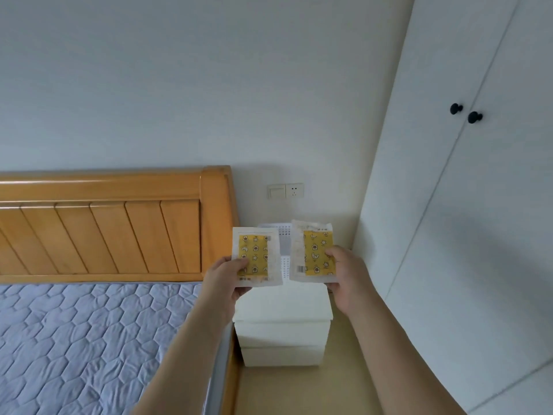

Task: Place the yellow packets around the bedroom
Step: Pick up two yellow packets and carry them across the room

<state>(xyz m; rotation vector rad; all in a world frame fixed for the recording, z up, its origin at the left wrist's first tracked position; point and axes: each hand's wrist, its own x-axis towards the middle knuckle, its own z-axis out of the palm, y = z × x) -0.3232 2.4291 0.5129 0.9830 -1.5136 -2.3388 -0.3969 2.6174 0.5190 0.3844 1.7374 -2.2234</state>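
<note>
Currently left hand [226,275] and right hand [344,272] are each pinching a yellow packet [256,256]; loosening either grip risks dropping one toward the nightstand [284,307] at six o'clock.

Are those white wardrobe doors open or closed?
Closed: the wardrobe doors lie flush along their seam, the two black knobs side by side.

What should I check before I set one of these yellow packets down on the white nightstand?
1. Left hand grips its yellow star-patterned packet in clear wrap: ok.
2. Right hand grips the second yellow packet: ok.
3. Packets apart, not overlapping: ok.
4. White two-drawer nightstand below the packets: ok.
5. Free space on the nightstand top beside the white perforated item: cannot tell, the packets hide it.
</note>
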